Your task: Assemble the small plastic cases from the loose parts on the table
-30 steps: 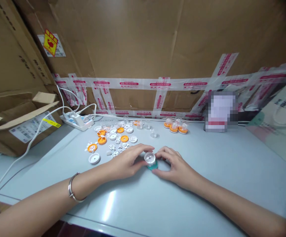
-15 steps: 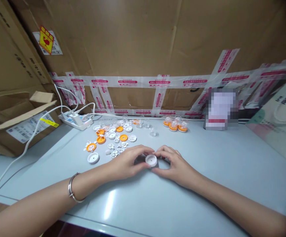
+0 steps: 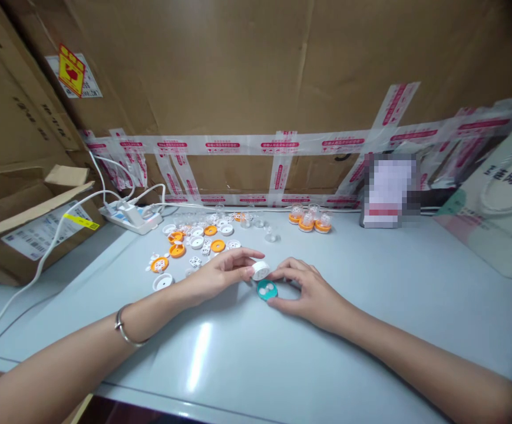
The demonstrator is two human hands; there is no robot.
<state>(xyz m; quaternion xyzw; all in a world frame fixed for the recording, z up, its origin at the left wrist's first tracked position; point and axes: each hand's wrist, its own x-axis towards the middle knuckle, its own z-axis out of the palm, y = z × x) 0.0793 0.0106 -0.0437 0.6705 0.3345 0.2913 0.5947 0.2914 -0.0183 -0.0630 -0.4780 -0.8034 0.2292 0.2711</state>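
Observation:
My left hand [image 3: 229, 270] pinches a round white plastic cap [image 3: 261, 270] between thumb and fingers, tilted and just above a teal round piece. That teal disc [image 3: 267, 290] has whitish round parts inside it. Thumb and fingers of my right hand [image 3: 311, 288] close around the teal disc at the table surface. Left of my hands lie loose parts: orange rings [image 3: 217, 245], white round cups [image 3: 163, 282], small white patterned pieces [image 3: 195, 261] and clear domes [image 3: 272, 237].
Several clear-domed orange pieces [image 3: 309, 219] stand grouped at the back. A pixelated upright object [image 3: 388, 194] and a paper bag [image 3: 494, 200] are at right. On the left are a power strip [image 3: 132, 219], cables and an open cardboard box [image 3: 30, 229]. Taped cardboard [image 3: 220, 76] walls the back.
The white cap was between both hands; my left hand has lifted it up and left, baring the teal disc in my right hand. The view has shifted slightly.

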